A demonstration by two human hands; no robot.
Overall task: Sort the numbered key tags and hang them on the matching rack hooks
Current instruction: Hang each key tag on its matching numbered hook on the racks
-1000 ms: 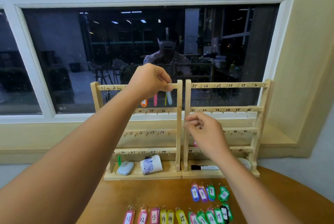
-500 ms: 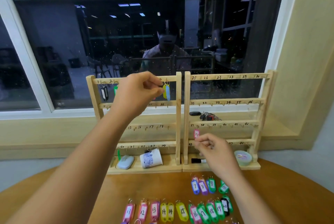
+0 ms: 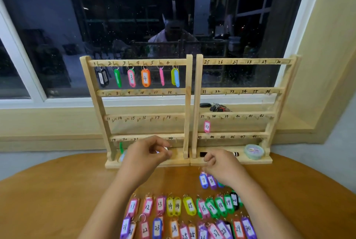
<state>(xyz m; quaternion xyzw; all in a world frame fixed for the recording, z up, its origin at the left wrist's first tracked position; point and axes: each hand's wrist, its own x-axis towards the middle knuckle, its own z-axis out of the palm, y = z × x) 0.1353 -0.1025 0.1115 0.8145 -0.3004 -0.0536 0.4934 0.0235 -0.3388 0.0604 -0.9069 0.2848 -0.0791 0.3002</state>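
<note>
Six top hooks of the rack [image 3: 188,104] carry key tags [image 3: 145,78], and tag 37 [image 3: 207,126] hangs lower down. Many loose tags [image 3: 189,205] lie before the rack. The right hand [image 3: 223,167] curls at the ring of tag 7 [image 3: 203,181], grip unclear; the left hand [image 3: 146,154] hovers slack, empty.

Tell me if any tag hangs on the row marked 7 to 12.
No: the hooks of the 7-12 row are bare, and tag 7 and tag 8 lie on the table.
</note>
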